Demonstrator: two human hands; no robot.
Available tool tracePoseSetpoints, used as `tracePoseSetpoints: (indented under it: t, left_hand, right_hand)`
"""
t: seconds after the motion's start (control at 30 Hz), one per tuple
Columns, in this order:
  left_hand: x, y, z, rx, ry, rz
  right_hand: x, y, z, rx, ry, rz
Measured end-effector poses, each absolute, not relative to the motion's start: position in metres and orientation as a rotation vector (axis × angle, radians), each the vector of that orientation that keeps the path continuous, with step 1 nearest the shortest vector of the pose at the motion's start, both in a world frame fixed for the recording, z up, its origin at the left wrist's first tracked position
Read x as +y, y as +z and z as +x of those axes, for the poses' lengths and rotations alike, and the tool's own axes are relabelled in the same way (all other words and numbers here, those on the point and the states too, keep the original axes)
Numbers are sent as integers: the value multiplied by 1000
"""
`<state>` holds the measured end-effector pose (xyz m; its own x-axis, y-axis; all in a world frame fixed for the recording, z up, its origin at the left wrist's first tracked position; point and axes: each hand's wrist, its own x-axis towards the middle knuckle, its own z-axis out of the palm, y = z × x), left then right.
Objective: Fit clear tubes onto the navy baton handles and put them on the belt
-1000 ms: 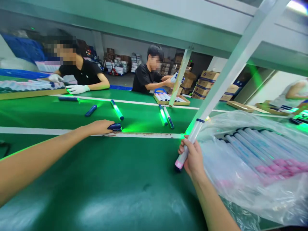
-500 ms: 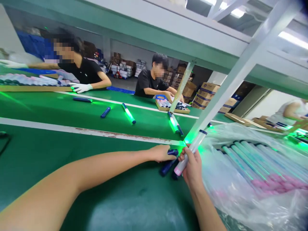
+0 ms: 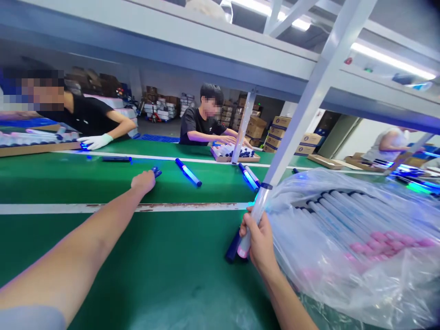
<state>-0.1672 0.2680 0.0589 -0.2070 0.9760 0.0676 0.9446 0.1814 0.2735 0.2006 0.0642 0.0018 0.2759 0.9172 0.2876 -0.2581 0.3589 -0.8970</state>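
My left hand [image 3: 143, 182] is stretched out over the green belt [image 3: 154, 195], its fingers closed around a short dark blue piece [image 3: 156, 172]. My right hand [image 3: 259, 233] grips a clear tube [image 3: 260, 201] with a dark ring at its upper end and a pink lower end. Just left of that tube, a dark blue handle [image 3: 233, 247] slants on the green surface, partly hidden. On the far belt, a lit blue stick [image 3: 188, 172] lies between my hands, and another lit stick [image 3: 250, 178] lies beyond the tube beside a paler one.
An open plastic bag [image 3: 343, 275] of clear tubes with pink ends fills the right side. A slanted metal post [image 3: 309, 98] rises behind my right hand. Across the belt, a gloved hand [image 3: 95, 141] rests by a tray [image 3: 41, 148]; another person works at a box [image 3: 220, 158].
My left hand has moved from beside my right hand out to the left over the far belt. My right hand still holds the tube. The glow has turned from green to blue.
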Motion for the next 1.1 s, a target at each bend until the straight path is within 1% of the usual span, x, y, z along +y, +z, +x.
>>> tracePoseSetpoints:
  t: [0.13, 0.23, 0.4, 0.57, 0.67, 0.73, 0.87, 1.0, 1.1]
  left_hand:
    - [277, 59, -152, 2232, 455, 1795]
    - [264, 49, -119, 1952, 499, 1789]
    - [191, 16, -38, 1388, 452, 1776]
    - [130, 12, 19, 1143, 395, 1809]
    - [97, 15, 28, 1104, 500, 1796]
    - [68, 13, 28, 1011, 590, 1667]
    - [14, 0, 29, 772, 586, 1369]
    - [0, -10, 32, 716, 593, 1321]
    - [5, -15, 33, 704, 618, 1308]
  right_hand:
    - [67, 0, 201, -960, 911, -862]
    - [68, 4, 202, -933, 899, -831]
    - [69, 6, 203, -902, 886, -819]
    - [68, 4, 202, -893, 916, -817]
    - [64, 14, 203, -812, 911, -730]
    - [60, 26, 204, -694, 877, -638]
    - [49, 44, 206, -546, 866, -503]
    - [44, 47, 201, -550, 981, -494]
    - [43, 46, 199, -566, 984, -523]
